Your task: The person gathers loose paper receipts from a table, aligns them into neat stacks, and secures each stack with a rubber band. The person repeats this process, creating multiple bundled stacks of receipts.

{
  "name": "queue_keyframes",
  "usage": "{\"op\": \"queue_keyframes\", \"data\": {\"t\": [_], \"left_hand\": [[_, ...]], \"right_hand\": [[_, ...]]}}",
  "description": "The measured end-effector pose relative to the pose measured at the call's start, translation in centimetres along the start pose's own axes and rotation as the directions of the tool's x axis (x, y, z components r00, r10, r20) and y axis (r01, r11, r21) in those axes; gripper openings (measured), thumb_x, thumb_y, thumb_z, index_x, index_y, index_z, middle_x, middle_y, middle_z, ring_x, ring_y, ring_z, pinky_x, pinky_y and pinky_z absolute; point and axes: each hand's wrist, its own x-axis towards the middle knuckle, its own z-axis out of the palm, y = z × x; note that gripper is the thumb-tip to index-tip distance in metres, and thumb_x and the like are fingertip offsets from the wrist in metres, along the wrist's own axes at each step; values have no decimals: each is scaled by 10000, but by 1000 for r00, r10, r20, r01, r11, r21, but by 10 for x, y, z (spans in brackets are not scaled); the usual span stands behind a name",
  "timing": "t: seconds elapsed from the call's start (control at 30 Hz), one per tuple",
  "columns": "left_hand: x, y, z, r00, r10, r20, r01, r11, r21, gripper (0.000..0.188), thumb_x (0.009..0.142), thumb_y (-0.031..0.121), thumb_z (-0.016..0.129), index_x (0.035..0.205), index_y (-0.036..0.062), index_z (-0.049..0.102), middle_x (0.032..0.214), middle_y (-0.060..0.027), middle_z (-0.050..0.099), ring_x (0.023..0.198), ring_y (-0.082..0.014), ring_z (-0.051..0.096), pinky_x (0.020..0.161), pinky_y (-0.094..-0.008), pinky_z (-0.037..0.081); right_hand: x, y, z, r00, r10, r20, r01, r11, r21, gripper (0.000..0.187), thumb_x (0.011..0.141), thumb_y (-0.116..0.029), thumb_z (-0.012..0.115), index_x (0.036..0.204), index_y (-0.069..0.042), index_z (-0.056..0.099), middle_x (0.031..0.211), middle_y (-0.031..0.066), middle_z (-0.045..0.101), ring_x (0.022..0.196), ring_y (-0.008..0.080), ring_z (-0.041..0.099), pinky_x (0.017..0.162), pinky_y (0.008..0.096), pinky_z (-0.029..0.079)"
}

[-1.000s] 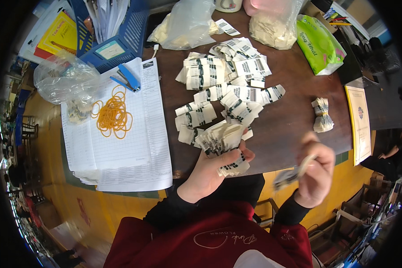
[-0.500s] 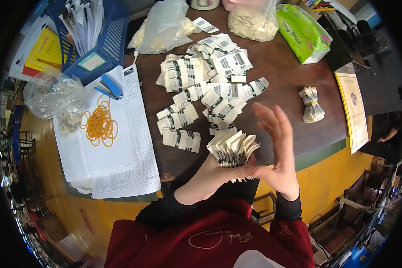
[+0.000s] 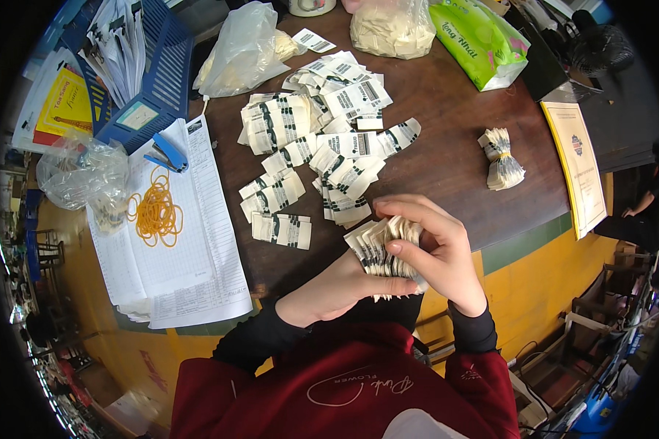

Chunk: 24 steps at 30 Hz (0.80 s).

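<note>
Head view: both my hands are up at the near edge of the brown surface (image 3: 454, 154), working one fanned stack of white tags (image 3: 382, 249). Left hand (image 3: 337, 287) comes in from below, fingers clenched around the bottom of the stack, thumb across its lower edge. Right hand (image 3: 436, 245) is cupped over the top and right side, fingers curled onto the tag ends, grasping the same stack. So the stack is off the surface, between both palms, just above my red sweater.

Progress, as I judge it: one tied bundle (image 3: 501, 157) sits apart on the right, looks finished. A big spread of loose tag piles (image 3: 318, 143) lies in the middle, not yet bundled, so most is left. Yellow rubber bands (image 3: 156, 212) lie on the paper sheets (image 3: 198, 256) on the left, well apart from my hands; none on the held stack that I can see.

Blue stapler (image 3: 170, 155) sits by the bands; plastic bags at the far edge.
</note>
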Motion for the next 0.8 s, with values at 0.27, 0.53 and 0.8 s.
{"op": "queue_keyframes", "data": {"t": [0.27,0.53,0.8], "left_hand": [[-2,3,1,989,130,75,-150,842,518,614,889,143,717,1406,39,403,1300,-49,510,1169,-129,520,957,-305,453],[-5,0,-3,980,193,55,-186,772,608,630,860,125,735,1386,15,406,1342,-102,497,1216,-211,523,996,-363,441],[-3,-5,-3,947,312,74,-296,762,576,459,866,175,742,1219,-23,526,1139,-100,609,1063,-193,604,869,-336,488]], "right_hand": [[6,-6,4,995,47,-82,-43,997,58,333,801,-33,691,1130,11,657,1061,131,678,972,224,651,863,321,493],[6,-12,5,995,-88,-37,86,995,-56,454,763,-35,733,1203,-23,625,1190,152,635,1100,316,630,933,374,495],[5,-13,8,993,-115,-12,114,991,-64,443,736,0,703,1171,-14,622,1166,154,605,1061,300,620,918,381,483]]}}
